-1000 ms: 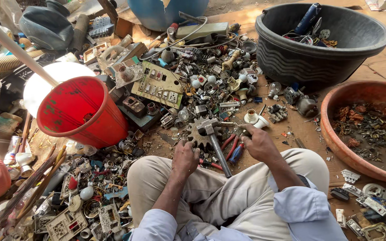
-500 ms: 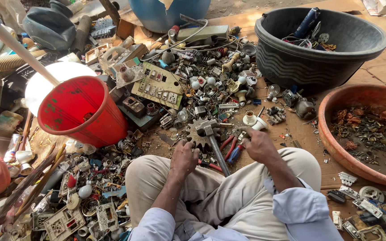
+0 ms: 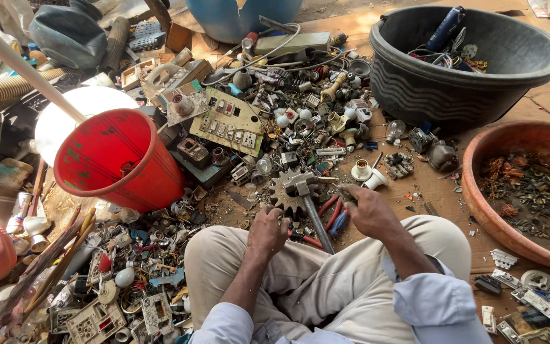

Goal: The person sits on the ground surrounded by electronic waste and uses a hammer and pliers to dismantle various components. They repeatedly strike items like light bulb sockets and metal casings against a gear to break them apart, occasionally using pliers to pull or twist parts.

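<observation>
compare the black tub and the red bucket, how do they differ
The black tub stands upright on the ground; the red bucket lies tipped on its side, mouth toward the camera. The black tub is wider and holds wires and scrap; the red bucket looks nearly empty. Both are round plastic containers.

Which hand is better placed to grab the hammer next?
Left, probably. The left hand sits just beside the hammer handle, while the right hand is closed around a small part I cannot identify.
</observation>
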